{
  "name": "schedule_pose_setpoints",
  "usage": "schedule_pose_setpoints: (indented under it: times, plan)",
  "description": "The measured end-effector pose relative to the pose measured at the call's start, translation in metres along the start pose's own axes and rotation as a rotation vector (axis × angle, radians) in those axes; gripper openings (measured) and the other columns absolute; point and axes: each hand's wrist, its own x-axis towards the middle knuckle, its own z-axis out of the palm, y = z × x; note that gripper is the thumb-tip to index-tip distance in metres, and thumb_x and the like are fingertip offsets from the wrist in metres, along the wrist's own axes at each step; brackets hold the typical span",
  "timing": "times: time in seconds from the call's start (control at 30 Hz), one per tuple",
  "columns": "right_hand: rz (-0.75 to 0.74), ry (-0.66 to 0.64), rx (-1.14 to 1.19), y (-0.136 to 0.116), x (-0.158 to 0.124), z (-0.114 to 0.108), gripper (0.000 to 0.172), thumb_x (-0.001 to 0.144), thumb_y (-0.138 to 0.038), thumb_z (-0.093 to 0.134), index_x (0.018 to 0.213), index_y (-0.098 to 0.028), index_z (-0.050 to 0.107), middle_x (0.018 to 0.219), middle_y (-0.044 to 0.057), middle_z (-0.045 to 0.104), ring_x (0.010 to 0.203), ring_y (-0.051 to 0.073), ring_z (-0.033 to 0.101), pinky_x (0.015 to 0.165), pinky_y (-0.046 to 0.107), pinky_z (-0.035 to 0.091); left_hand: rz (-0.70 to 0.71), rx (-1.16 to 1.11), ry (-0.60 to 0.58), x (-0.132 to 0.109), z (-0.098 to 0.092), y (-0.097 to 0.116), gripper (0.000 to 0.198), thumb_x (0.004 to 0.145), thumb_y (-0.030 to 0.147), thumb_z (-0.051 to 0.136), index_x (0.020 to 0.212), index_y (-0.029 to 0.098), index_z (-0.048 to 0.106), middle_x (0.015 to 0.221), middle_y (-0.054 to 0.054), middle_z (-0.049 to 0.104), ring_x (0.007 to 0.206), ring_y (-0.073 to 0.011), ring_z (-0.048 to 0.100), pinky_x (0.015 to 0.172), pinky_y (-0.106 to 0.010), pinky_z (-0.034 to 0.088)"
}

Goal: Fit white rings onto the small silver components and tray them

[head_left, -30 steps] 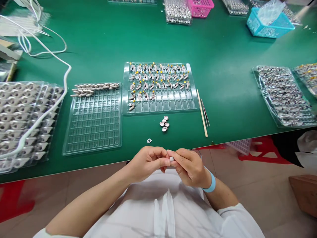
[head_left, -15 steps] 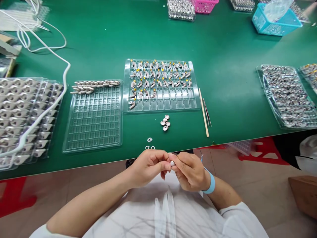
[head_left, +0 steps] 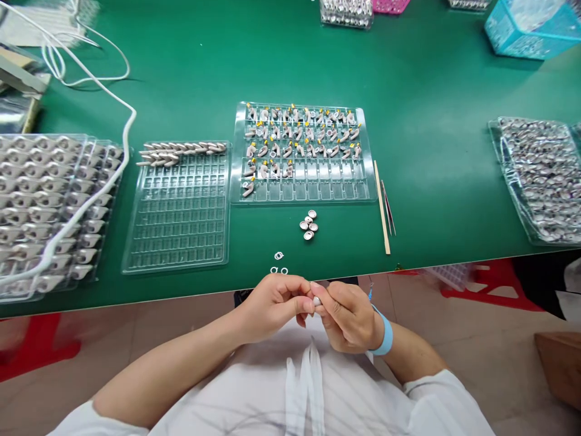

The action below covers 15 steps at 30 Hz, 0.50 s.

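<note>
My left hand (head_left: 279,306) and my right hand (head_left: 347,315) meet in front of my body, just off the table's near edge. Between their fingertips is a small whitish rounded part (head_left: 316,300), pinched by both; my fingers hide most of it. A blue band circles my right wrist. On the table ahead lie a few thin white rings (head_left: 279,256) and a small cluster of round metal caps (head_left: 308,226). Behind them a clear tray (head_left: 318,192) holds rows of small grey curved parts with yellow tips; its lower right pockets are bare.
A wooden stick (head_left: 382,209) and tweezers (head_left: 389,209) lie right of the tray. To the left are a second clear tray (head_left: 177,224) with grey parts along its top and stacked full trays (head_left: 40,212), crossed by a white cable (head_left: 106,97). A blue basket (head_left: 521,36) stands at the back right.
The camera view has shifted slightly, so the table items appear a little further right. Both hands keep the same pinch on the small part.
</note>
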Motion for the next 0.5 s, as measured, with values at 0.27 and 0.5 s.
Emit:
schedule_pose_setpoints:
  times: [0.27, 0.5]
  plan:
    - [0.005, 0.022, -0.006, 0.004, 0.001, 0.005, 0.056, 0.090, -0.013, 0.044, 0.145, -0.006, 0.033, 0.074, 0.005, 0.053, 0.062, 0.018, 0.051, 0.048, 0.031, 0.049, -0.032, -0.054, 0.010, 0.003, -0.004, -0.001, 0.031, 0.077, 0.039, 0.075, 0.075, 0.009, 0.070, 0.067, -0.004, 0.063, 0.061, -0.0123, 0.057, 0.058, -0.027, 0.055]
    - [0.002, 0.057, -0.011, 0.011, 0.003, 0.011, 0.057, 0.088, -0.010, 0.047, 0.143, -0.005, 0.035, 0.075, 0.005, 0.052, 0.061, 0.017, 0.049, 0.047, 0.029, 0.046, -0.077, -0.108, 0.041, 0.008, -0.008, 0.001, 0.033, 0.073, 0.042, 0.078, 0.074, 0.010, 0.070, 0.068, -0.003, 0.065, 0.060, -0.0115, 0.058, 0.057, -0.025, 0.055]
